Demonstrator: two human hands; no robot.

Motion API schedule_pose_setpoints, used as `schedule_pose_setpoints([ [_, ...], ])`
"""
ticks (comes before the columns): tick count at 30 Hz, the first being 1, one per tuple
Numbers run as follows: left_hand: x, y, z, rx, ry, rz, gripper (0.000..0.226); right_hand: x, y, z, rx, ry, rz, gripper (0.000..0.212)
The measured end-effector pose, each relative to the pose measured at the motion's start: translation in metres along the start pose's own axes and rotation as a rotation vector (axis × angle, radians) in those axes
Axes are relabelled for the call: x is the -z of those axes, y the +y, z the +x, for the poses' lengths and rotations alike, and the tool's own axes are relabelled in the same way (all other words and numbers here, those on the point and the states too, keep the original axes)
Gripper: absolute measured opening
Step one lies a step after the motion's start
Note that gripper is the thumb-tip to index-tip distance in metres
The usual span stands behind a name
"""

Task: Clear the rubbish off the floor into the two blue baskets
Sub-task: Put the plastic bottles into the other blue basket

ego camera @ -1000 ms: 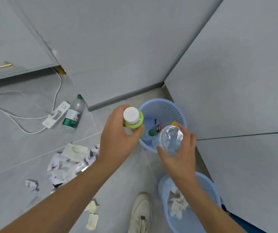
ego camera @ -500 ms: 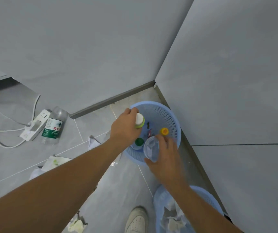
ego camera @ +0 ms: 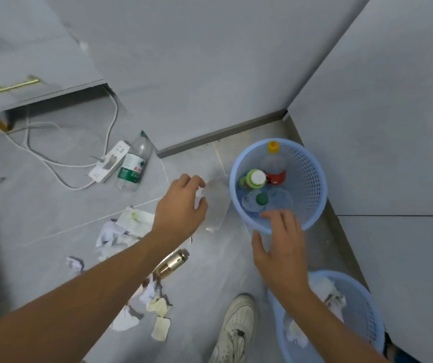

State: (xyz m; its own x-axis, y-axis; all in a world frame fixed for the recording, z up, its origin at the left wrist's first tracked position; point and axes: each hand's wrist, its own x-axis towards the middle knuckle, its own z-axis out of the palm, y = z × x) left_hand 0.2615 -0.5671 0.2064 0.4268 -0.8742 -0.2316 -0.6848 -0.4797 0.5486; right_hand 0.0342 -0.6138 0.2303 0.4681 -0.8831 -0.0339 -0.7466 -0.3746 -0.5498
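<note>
- Rubbish was sorted by kind: bottles stood in the far basket (ego camera: 312, 179), crumpled paper lay in the near basket (ego camera: 367, 307).
- Left hand (ego camera: 180, 208) curled its fingers (ego camera: 199, 183) loosely over a clear bottle (ego camera: 216, 203) on the floor beside the far basket, not yet clamped.
- Right hand (ego camera: 280, 250) hung spread and empty at that basket's near rim.
- Clear bottle's long axis ran near to far.
- Green-labelled bottle (ego camera: 133, 166) lay far left, cap pointing away, beside a power strip (ego camera: 109, 161).

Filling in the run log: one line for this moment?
left hand: on clear bottle, floor | right hand: empty | far basket: bottles | near basket: paper
</note>
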Motion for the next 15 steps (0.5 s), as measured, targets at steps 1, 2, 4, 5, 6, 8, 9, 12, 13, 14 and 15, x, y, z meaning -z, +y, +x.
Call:
schedule_pose_setpoints([
  [1,0.008,-0.022,-0.021,0.041,0.012,-0.011,0.022,-0.008,-0.016,-0.014,0.031,-0.041,0.023,0.027],
  [2,0.015,-0.045,-0.044,0.089,0.012,-0.016,0.02,-0.019,-0.029,-0.028,0.052,-0.098,0.04,0.024],
  [4,0.022,-0.092,-0.093,0.213,-0.015,-0.018,0.019,-0.049,-0.049,-0.058,0.071,-0.221,0.057,0.02],
  [5,0.024,-0.115,-0.119,0.282,-0.035,-0.015,0.019,-0.067,-0.057,-0.073,0.066,-0.282,0.061,0.02],
  [6,0.024,-0.137,-0.145,0.344,-0.052,-0.011,0.019,-0.087,-0.064,-0.088,0.05,-0.35,0.059,0.021],
  [8,0.02,-0.176,-0.19,0.427,-0.081,-0.028,0.02,-0.126,-0.078,-0.111,0.005,-0.497,0.004,0.026],
  [9,0.016,-0.193,-0.208,0.46,-0.099,-0.045,0.021,-0.145,-0.083,-0.12,-0.004,-0.561,-0.038,0.03],
  [12,-0.004,-0.238,-0.252,0.588,-0.185,-0.055,0.026,-0.203,-0.094,-0.142,0.004,-0.706,-0.124,0.043],
  [13,-0.013,-0.25,-0.264,0.628,-0.221,-0.056,0.029,-0.221,-0.096,-0.149,-0.001,-0.75,-0.137,0.048],
  [14,-0.023,-0.262,-0.274,0.655,-0.252,-0.061,0.034,-0.237,-0.097,-0.157,-0.006,-0.79,-0.148,0.052],
  [15,-0.032,-0.272,-0.282,0.669,-0.276,-0.065,0.039,-0.253,-0.097,-0.164,-0.005,-0.82,-0.16,0.056],
])
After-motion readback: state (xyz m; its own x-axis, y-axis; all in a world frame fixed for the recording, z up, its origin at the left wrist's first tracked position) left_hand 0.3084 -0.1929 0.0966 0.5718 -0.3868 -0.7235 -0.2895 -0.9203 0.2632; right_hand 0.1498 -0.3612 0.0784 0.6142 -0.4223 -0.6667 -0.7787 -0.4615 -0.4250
